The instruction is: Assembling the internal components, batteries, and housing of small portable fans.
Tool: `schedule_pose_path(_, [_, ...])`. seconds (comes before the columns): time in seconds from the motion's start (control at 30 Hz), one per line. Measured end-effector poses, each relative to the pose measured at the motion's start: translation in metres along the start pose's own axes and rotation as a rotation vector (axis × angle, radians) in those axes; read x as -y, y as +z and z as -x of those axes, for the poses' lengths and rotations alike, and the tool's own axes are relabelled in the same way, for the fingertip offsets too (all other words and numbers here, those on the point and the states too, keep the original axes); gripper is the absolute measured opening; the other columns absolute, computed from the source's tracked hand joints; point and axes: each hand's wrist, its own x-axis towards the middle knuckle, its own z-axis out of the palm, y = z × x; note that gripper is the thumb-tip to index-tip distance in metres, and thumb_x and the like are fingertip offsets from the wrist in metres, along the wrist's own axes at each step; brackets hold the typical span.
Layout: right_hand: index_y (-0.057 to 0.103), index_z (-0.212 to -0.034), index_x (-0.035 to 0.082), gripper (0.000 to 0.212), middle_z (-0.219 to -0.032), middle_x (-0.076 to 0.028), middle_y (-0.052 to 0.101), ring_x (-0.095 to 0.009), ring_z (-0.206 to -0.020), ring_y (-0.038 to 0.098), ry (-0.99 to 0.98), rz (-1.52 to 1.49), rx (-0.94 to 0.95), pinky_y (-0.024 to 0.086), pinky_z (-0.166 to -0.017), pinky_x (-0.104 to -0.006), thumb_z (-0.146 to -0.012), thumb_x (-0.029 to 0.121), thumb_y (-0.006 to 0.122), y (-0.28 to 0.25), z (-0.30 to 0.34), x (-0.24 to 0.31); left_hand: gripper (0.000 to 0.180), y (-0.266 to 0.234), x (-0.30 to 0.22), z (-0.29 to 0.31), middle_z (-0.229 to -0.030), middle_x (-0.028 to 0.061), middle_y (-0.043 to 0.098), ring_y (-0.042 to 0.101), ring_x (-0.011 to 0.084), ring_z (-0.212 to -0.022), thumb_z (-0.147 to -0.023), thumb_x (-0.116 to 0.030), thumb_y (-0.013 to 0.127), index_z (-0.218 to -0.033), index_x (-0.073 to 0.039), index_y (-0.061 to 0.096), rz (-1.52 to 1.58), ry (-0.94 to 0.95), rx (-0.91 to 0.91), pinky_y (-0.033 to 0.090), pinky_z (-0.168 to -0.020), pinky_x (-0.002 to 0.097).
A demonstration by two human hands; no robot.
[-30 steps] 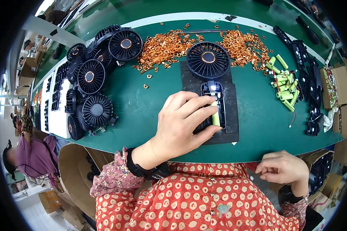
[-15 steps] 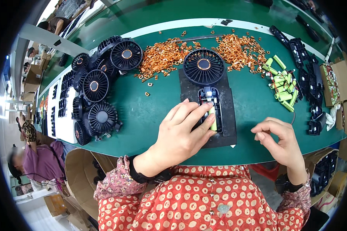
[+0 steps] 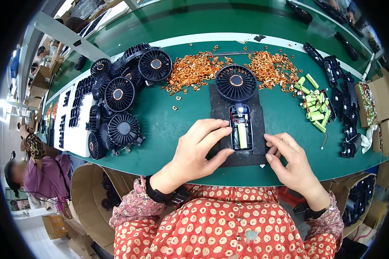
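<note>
A black handheld fan [image 3: 235, 83] lies on a dark mat [image 3: 258, 118], its round grille away from me. Its opened handle [image 3: 232, 144] points toward me, with a green cylindrical battery cell [image 3: 242, 136] inside and a small circuit board with wires above the cell. My left hand [image 3: 199, 149] is beside the handle, thumb and fingers apart, fingertips at its left edge; whether they touch is hard to tell. My right hand [image 3: 293, 163] hovers by the mat's right edge, fingers bent, thumb apart, nothing visible in it.
Stacked black fans [image 3: 121, 95] stand at left, beside a white tray [image 3: 75, 142] of small black parts. Small orange rings [image 3: 194, 71] lie in heaps beyond the fan. Green cells [image 3: 315, 105] and black handle shells [image 3: 348, 99] are at right, near cardboard boxes [image 3: 382, 101].
My left hand has lifted off the battery cell and drawn back to the handle's left side, uncovering the cell. My right hand has moved left toward the mat. The view has shifted slightly.
</note>
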Motion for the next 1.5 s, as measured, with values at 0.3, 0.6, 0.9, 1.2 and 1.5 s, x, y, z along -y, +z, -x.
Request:
schedule_pose_path(0.3, [0.053,-0.136,-0.004,0.054,-0.113,-0.014,0.054,-0.019,-0.093,0.059,0.117,-0.058,-0.061,0.055,-0.074,-0.0281,-0.085,-0.001,0.071,0.019,0.007,0.002,0.047,0.010,-0.009,-0.008,-0.112,0.0112,0.063,0.063,0.0300,-0.100,-0.073,-0.013,0.082,-0.117,-0.004,0.067,-0.118,-0.005,-0.053,0.055,-0.081,0.0380])
schedule_pose_path(0.6, [0.050,-0.136,-0.003,0.058,-0.110,-0.013,0.053,-0.018,-0.088,0.058,0.155,-0.097,-0.075,0.055,-0.073,-0.0291,-0.083,-0.002,0.072,0.028,0.009,0.006,0.047,0.011,-0.011,-0.006,-0.115,0.0125,0.061,0.061,0.0319,-0.103,-0.074,-0.012,0.078,-0.118,0.000,0.063,-0.142,-0.006,-0.046,0.054,-0.085,0.0390])
schedule_pose_path(0.9, [0.060,-0.126,0.003,0.051,-0.085,-0.006,0.054,-0.020,-0.078,0.059,-0.171,0.271,-0.039,0.050,-0.062,-0.0326,-0.078,0.009,0.077,0.013,-0.032,0.014,0.050,0.017,-0.010,0.002,-0.120,0.0155,0.059,0.059,0.0351,-0.108,-0.075,-0.010,0.077,-0.121,0.004,0.061,-0.152,-0.013,-0.071,0.053,-0.090,0.0416])
schedule_pose_path(1.2, [0.067,-0.116,0.000,0.044,-0.088,-0.006,0.053,-0.021,-0.077,0.056,-0.425,0.419,-0.002,0.049,-0.060,-0.0319,-0.075,0.012,0.080,0.022,-0.047,0.010,0.044,0.019,-0.012,-0.001,-0.121,0.0149,0.059,0.059,0.0351,-0.107,-0.074,-0.006,0.074,-0.117,0.001,0.065,-0.129,-0.041,-0.074,0.053,-0.089,0.0421])
schedule_pose_path(1.5, [0.068,-0.116,-0.001,0.046,-0.093,-0.007,0.054,-0.022,-0.080,0.057,-0.408,0.412,-0.017,0.050,-0.060,-0.0318,-0.073,0.011,0.080,0.025,-0.046,0.009,0.039,0.018,-0.013,-0.008,-0.121,0.0148,0.058,0.058,0.0353,-0.109,-0.073,-0.004,0.071,-0.111,0.000,0.067,-0.060,-0.110,-0.071,0.052,-0.088,0.0426])
